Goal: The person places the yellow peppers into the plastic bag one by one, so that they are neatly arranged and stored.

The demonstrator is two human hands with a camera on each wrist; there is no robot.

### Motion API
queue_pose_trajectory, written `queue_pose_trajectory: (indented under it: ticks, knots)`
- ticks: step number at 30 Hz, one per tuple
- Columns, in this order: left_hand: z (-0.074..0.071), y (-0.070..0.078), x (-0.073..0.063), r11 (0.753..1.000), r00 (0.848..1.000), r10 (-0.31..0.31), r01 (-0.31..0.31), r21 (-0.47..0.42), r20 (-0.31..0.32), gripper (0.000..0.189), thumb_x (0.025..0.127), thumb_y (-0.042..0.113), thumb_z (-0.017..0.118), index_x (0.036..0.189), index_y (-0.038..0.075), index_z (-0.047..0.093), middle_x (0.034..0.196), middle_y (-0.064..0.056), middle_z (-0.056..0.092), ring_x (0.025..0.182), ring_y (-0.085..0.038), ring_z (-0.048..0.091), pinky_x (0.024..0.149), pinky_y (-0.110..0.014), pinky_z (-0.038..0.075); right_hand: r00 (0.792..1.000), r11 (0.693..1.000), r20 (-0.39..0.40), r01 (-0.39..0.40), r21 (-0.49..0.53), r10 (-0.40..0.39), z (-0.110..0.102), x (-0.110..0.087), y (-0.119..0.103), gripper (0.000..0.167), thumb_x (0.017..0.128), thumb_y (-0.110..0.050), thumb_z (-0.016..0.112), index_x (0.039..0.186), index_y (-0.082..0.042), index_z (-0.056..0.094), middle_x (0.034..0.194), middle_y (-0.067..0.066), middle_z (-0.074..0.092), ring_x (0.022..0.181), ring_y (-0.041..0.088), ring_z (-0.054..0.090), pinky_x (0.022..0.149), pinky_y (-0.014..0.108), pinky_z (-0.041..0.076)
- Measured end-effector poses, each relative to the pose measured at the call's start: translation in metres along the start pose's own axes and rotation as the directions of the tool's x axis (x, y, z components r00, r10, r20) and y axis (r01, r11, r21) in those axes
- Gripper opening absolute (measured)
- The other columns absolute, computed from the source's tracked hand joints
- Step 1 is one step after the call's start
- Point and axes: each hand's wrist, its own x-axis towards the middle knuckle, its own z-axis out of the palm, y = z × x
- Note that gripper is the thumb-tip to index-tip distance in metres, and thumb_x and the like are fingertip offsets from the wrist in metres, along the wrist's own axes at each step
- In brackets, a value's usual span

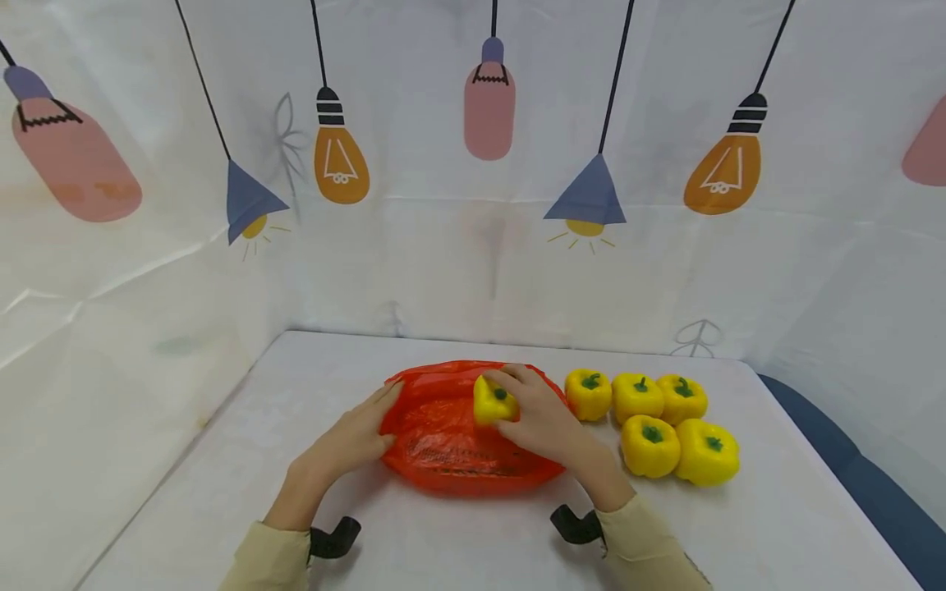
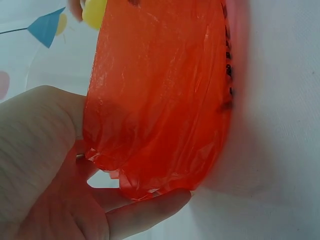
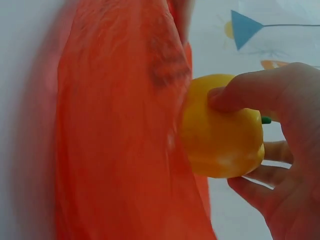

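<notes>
A red plastic bag (image 1: 443, 435) lies bulging on the white table. My left hand (image 1: 355, 435) holds its left side; in the left wrist view the fingers of that hand (image 2: 65, 180) lie along the crinkled edge of the bag (image 2: 160, 100), partly behind it. Over the bag's right half, my right hand (image 1: 535, 410) grips a yellow bell pepper (image 1: 493, 402) with a green stem. The right wrist view has the pepper (image 3: 220, 135) between thumb and fingers, right by the bag's edge. What is inside the bag is hidden.
Several more yellow bell peppers (image 1: 650, 446) stand grouped on the table right of the bag. A dark blue chair-like shape (image 1: 828, 443) borders the table's right edge. Behind the table hangs a white sheet (image 1: 429, 263) printed with lamps.
</notes>
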Motion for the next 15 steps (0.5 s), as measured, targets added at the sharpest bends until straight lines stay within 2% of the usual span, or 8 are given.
queue_pose_trajectory:
  ticks: [8,15]
  knots:
    - [-0.002,0.002,-0.001,0.999,1.0,-0.017,0.018,-0.029,0.024,0.08,0.089,0.006,0.061,0.159,0.012,0.022,0.166,-0.01,0.022,0.152,-0.035,0.025,0.117,-0.059,0.032,0.999,0.997,0.03,-0.04,0.063,0.038,0.028,0.027,-0.016,0.062,0.084,-0.022,0.073,0.142,-0.027,0.052,0.138,0.001,0.051,0.117,0.018,0.053,0.096,0.038,0.056]
    - [-0.001,0.001,-0.001,0.999,1.0,-0.006,0.007,-0.046,0.024,0.082,0.088,0.006,0.061,0.159,0.014,0.021,0.167,-0.007,0.022,0.153,-0.031,0.025,0.119,-0.056,0.031,0.994,0.995,0.068,-0.092,0.049,0.088,0.055,0.041,-0.019,0.065,0.086,-0.025,0.073,0.146,-0.027,0.047,0.143,0.004,0.048,0.118,0.02,0.053,0.098,0.04,0.056]
